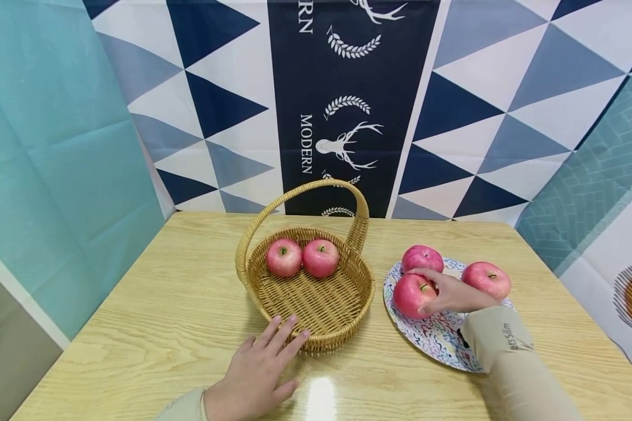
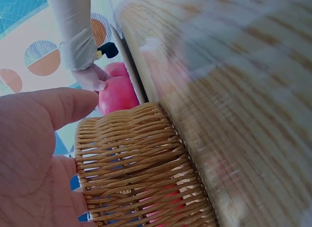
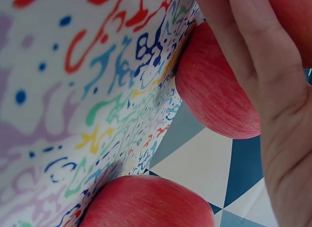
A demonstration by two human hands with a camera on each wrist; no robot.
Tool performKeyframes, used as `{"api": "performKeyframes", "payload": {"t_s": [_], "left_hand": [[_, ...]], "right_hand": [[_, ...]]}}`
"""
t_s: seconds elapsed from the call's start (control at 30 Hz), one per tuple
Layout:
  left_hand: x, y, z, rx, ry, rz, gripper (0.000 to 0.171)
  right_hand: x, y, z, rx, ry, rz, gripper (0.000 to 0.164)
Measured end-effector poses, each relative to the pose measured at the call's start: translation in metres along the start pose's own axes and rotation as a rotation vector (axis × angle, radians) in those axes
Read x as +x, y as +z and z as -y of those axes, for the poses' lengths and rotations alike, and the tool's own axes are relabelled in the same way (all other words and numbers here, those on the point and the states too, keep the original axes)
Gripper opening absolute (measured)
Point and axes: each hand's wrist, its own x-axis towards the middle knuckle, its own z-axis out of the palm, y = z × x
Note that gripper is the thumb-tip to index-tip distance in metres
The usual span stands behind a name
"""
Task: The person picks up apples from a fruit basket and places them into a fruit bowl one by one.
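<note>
Cannot fully see round red apple (image 1: pixel 408 297) behind bare right hand (image 1: pixel 453 292), nor beige cloth left sleeve (image 1: pixel 185 407) past head view's edge.

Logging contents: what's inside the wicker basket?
Two apples side by side toward the back of the wicker basket, bare woven floor in front. Floor directly beneath them is covered.
</note>
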Motion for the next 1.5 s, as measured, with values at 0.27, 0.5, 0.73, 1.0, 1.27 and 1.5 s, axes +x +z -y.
{"api": "performKeyframes", "payload": {"t_s": [0.27,0.5,0.73,1.0,1.27,1.5], "left_hand": [[0.0,0.0,0.0,-0.009,-0.006,0.004,0.072],[0.0,0.001,0.0,-0.025,-0.002,0.009,0.072],[0.0,0.003,0.0,0.003,0.017,-0.038,0.074],[-0.001,0.004,0.0,0.017,0.015,-0.057,0.073],[-0.001,0.003,-0.001,-0.007,-0.003,-0.017,0.073],[-0.001,0.002,-0.001,0.007,0.004,-0.016,0.073]], "right_hand": [[0.001,-0.002,0.004,-0.007,0.041,0.011,0.089],[0.001,-0.001,0.004,-0.003,0.03,0.014,0.089],[0.003,0.0,0.007,-0.049,-0.023,0.006,0.09],[0.006,0.003,0.017,-0.107,0.0,0.014,0.09],[0.006,0.005,0.02,-0.129,-0.035,0.013,0.084],[0.005,0.005,0.018,-0.141,-0.036,0.0,0.086]]}}
